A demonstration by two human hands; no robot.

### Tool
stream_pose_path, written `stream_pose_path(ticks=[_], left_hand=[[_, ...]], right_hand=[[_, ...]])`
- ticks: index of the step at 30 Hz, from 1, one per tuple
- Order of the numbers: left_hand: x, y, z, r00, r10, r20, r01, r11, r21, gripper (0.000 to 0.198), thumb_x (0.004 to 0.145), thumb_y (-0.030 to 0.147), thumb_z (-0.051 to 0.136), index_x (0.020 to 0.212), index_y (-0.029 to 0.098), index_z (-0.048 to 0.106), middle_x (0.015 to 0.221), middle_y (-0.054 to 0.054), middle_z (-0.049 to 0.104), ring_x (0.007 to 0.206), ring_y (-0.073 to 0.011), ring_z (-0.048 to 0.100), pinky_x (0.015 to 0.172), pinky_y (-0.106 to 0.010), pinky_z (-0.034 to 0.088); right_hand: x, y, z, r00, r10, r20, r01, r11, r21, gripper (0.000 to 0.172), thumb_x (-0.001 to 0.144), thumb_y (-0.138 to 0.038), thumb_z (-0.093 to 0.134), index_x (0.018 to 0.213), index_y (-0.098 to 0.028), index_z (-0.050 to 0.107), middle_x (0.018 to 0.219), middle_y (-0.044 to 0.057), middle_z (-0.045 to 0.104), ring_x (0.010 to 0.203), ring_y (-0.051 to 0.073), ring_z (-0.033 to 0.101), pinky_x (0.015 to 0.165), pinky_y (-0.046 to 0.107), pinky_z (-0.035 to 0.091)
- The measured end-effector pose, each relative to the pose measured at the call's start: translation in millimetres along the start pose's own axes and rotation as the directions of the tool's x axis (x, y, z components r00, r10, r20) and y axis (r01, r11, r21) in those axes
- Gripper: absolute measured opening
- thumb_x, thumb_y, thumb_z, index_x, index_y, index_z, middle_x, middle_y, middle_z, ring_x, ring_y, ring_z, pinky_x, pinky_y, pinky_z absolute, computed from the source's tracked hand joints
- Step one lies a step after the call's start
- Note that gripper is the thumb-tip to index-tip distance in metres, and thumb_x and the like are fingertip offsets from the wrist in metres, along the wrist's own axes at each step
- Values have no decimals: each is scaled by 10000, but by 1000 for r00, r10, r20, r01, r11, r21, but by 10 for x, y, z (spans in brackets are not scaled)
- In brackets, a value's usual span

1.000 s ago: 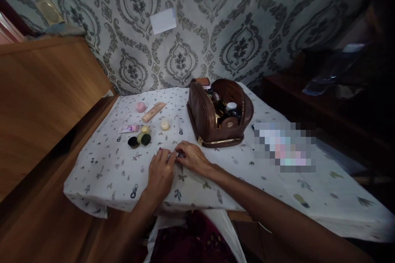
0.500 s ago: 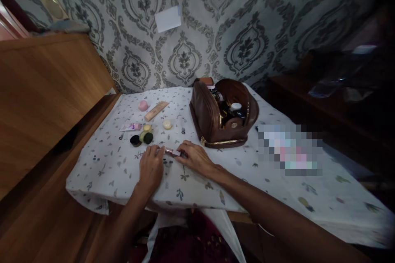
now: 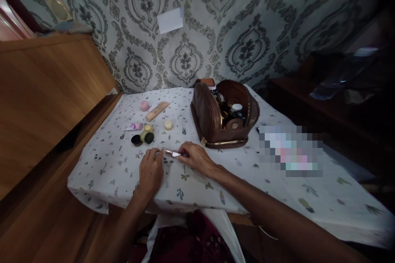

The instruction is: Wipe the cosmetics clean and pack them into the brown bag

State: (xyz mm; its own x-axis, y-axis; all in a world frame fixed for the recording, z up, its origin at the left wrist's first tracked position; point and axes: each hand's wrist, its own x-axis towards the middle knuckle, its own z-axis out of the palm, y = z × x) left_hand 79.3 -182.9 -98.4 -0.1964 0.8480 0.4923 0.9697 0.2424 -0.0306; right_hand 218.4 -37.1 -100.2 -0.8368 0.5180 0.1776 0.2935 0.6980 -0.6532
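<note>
Between my two hands is a slim, shiny pinkish cosmetic tube (image 3: 172, 153), held low over the patterned cloth. My left hand (image 3: 152, 169) has its fingers closed at the tube's left end. Its right end sits in the pinch of my right hand (image 3: 195, 157); the fingers hide part of it. Just beyond my left hand lie a dark round jar (image 3: 136, 140) and small yellow and dark-lidded pots (image 3: 148, 133). A small cream-coloured round pot (image 3: 168, 125) is farther back. Past my right hand stands an open brown cosmetic bag (image 3: 206, 111) with several items inside.
A white-and-purple tube (image 3: 132, 126), a beige tube (image 3: 157, 111) and a pink round item (image 3: 144, 106) lie at the back left of the cloth-covered table (image 3: 123, 185). A blurred-out flat object (image 3: 290, 148) lies right. A wooden cabinet (image 3: 52, 102) borders the left.
The tube has turned slightly in my fingers, and a pale side of it now shows brighter. Both hands stay in almost the same place; the view has shifted a little.
</note>
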Motion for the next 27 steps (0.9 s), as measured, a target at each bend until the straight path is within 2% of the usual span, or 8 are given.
stream_pose_path(ticks=[3, 7, 11, 14, 18, 23, 27], left_hand=[[-16, 29, -4, 999, -2, -37, 0, 999, -44, 318, 891, 59, 449, 1134, 186, 612, 981, -81, 626, 895, -219, 550, 772, -355, 490], [-23, 176, 16, 994, 53, -97, -62, 994, -93, 326, 896, 51, 437, 1147, 185, 596, 1044, -92, 618, 939, -224, 549, 822, -373, 491], [-3, 374, 32, 991, 126, -34, -128, 990, -56, 326, 888, 55, 450, 1171, 156, 578, 1041, -97, 603, 982, -242, 534, 863, -398, 480], [16, 428, 15, 992, 124, 31, -124, 992, -15, 343, 872, 52, 459, 1179, 158, 569, 1034, -98, 592, 975, -248, 530, 838, -401, 475], [24, 314, -19, 993, 90, 75, -93, 995, 37, 358, 859, 44, 456, 1172, 173, 574, 1018, -94, 591, 939, -240, 527, 803, -393, 468], [17, 80, -27, 999, 30, 42, -34, 995, 96, 347, 854, 35, 466, 1148, 164, 598, 1014, -101, 604, 920, -246, 526, 759, -375, 462], [18, 15, -21, 1000, 21, 21, -24, 993, 116, 319, 860, 37, 482, 1127, 150, 615, 978, -93, 618, 872, -244, 520, 721, -361, 453]], right_hand=[[2, -38, -9, 999, 49, -7, -49, 998, 44, 100, 802, -245, 694, 857, -179, 642, 738, -14, 591, 667, 128, 518, 612, 231, 333], [2, -65, 10, 999, 38, -19, -37, 997, 69, 145, 750, -174, 719, 864, -176, 629, 743, -19, 591, 674, 130, 518, 623, 228, 349], [-17, -45, 60, 998, -40, -45, 42, 998, 43, 254, 754, -86, 664, 990, -166, 613, 849, 14, 619, 732, 143, 546, 683, 244, 396], [-29, -22, 81, 992, -107, -64, 109, 994, 19, 276, 789, -100, 633, 1055, -167, 597, 921, 40, 632, 806, 162, 570, 740, 265, 419], [-30, -23, 73, 993, -110, -34, 110, 994, -13, 255, 785, -132, 669, 1033, -167, 625, 917, 41, 623, 824, 172, 577, 740, 269, 422], [-31, -53, 44, 994, -111, -3, 110, 994, -27, 162, 801, -154, 682, 960, -178, 663, 884, 26, 608, 785, 155, 566, 704, 251, 399], [-40, -72, 8, 994, -108, 24, 109, 993, -54, 171, 814, -190, 684, 983, -173, 664, 883, 28, 620, 760, 151, 558, 681, 247, 378]])
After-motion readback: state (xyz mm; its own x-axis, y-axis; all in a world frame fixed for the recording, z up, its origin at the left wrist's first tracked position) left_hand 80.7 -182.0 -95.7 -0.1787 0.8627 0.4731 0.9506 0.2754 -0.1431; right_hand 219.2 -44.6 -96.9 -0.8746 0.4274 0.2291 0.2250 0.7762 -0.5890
